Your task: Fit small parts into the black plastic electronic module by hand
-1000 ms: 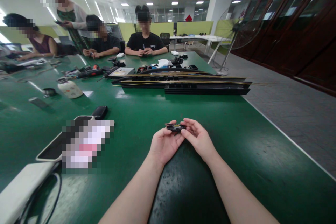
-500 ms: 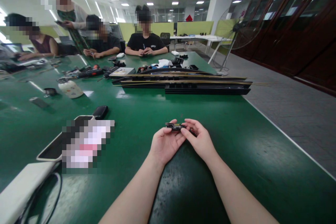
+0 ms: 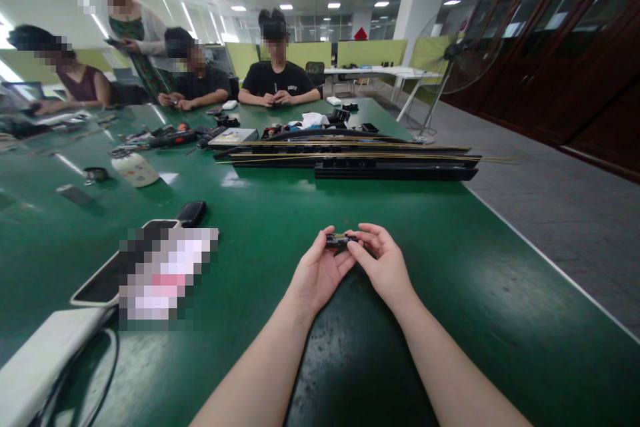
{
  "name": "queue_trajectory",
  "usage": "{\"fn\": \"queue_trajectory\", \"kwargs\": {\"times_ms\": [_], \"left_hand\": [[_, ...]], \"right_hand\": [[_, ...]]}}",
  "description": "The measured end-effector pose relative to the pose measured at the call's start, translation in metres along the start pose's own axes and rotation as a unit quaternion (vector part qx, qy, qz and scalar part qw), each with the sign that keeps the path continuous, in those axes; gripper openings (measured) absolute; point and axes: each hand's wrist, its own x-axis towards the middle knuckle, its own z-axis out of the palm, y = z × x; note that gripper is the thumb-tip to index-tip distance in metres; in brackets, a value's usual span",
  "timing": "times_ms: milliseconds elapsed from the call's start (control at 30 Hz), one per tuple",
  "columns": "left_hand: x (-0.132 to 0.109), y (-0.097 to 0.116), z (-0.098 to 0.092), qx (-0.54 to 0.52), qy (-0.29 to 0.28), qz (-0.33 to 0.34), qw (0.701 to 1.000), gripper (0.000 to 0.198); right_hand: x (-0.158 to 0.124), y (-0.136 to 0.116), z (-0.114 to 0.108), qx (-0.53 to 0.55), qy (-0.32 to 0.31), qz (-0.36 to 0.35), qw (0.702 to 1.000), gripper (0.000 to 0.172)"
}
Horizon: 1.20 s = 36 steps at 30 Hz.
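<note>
Both my hands hold a small dark part with a yellowish middle (image 3: 340, 239) just above the green table (image 3: 280, 213); its exact kind is too small to make out. My left hand (image 3: 320, 272) pinches its left end between thumb and fingertips, palm turned up. From the other side, my right hand (image 3: 383, 263) grips the right end with thumb and forefinger, its remaining fingers curled behind. The fingers cover both ends of the part.
Left of me lie a phone with a dark screen (image 3: 117, 271), a blurred-out screen (image 3: 167, 273), a black object (image 3: 192, 214) and a white box with cables (image 3: 45, 347). Beyond are a white jar (image 3: 134, 168), long black rails (image 3: 395, 173) and thin rods. Several people sit or stand across the table.
My left thumb has moved up and right onto the left end of the dark part, covering more of it. My right hand has shifted slightly right.
</note>
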Motion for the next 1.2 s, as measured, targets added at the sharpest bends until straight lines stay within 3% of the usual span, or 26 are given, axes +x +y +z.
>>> {"fn": "queue_trajectory", "kwargs": {"times_ms": [233, 533, 767, 1200], "left_hand": [[-0.0021, 0.0053, 0.0004, -0.027, -0.031, -0.024, 0.999, 0.027], [0.0015, -0.0017, -0.0036, 0.005, -0.005, 0.014, 1.0, 0.016], [0.003, -0.0026, -0.0062, 0.028, -0.023, 0.039, 0.999, 0.021], [0.002, 0.0005, -0.0071, 0.01, -0.001, 0.037, 0.999, 0.031]], "right_hand": [[0.0008, -0.0005, 0.0001, 0.018, 0.012, 0.008, 1.0, 0.034], [0.0002, -0.0021, 0.0022, 0.038, 0.017, 0.0, 0.999, 0.033], [0.0006, 0.001, 0.0017, 0.025, 0.004, 0.001, 1.0, 0.032], [0.0002, -0.0073, 0.0027, 0.046, 0.015, 0.014, 0.999, 0.026]]}}
